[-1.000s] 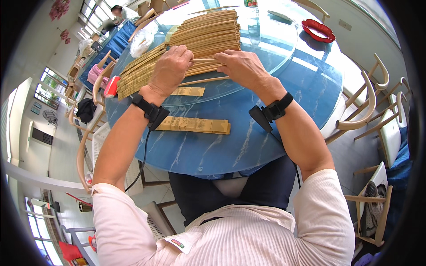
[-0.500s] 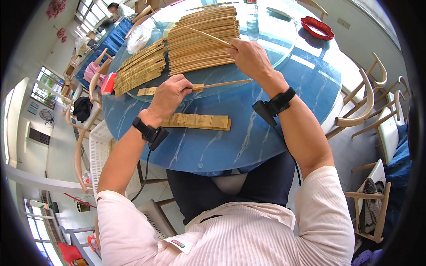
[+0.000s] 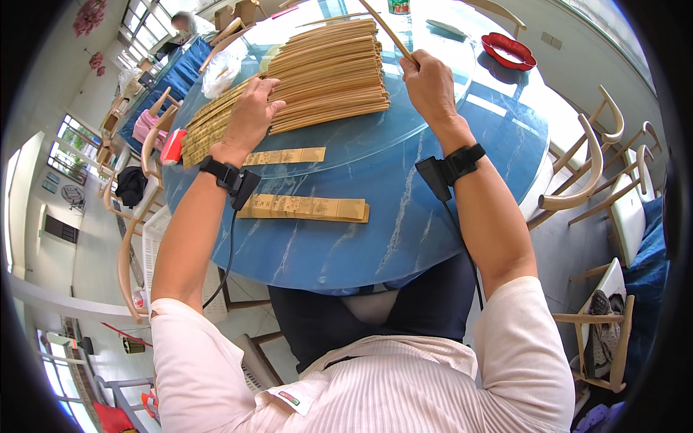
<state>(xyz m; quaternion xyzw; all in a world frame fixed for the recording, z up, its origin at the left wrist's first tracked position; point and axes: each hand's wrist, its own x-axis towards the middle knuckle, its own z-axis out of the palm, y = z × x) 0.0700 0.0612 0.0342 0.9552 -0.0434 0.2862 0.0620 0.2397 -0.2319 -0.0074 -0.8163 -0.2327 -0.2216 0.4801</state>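
My right hand (image 3: 433, 85) is closed around the end of a thin bamboo strip (image 3: 387, 27), which slants up and left past the top edge of the view. My left hand (image 3: 249, 115) has its fingers apart and holds nothing that I can see. It hovers over or touches a row of printed bamboo strips (image 3: 206, 130), beside a tall pile of plain bamboo strips (image 3: 328, 79). One printed strip (image 3: 292, 156) lies below the pile on the glass turntable. Closer to me is a small stack of printed strips (image 3: 307, 208) on the blue table (image 3: 346, 252).
A red scalloped dish (image 3: 508, 52) sits at the far right of the table. A clear plastic bag (image 3: 221, 73) and a red-and-white object (image 3: 173, 147) lie on the left. Wooden chairs (image 3: 577, 169) stand around. Another person (image 3: 191, 25) sits at a far table.
My left hand has let go of its strip and moved up and left to the printed strips. My right hand has moved right, its strip now tilted more steeply.
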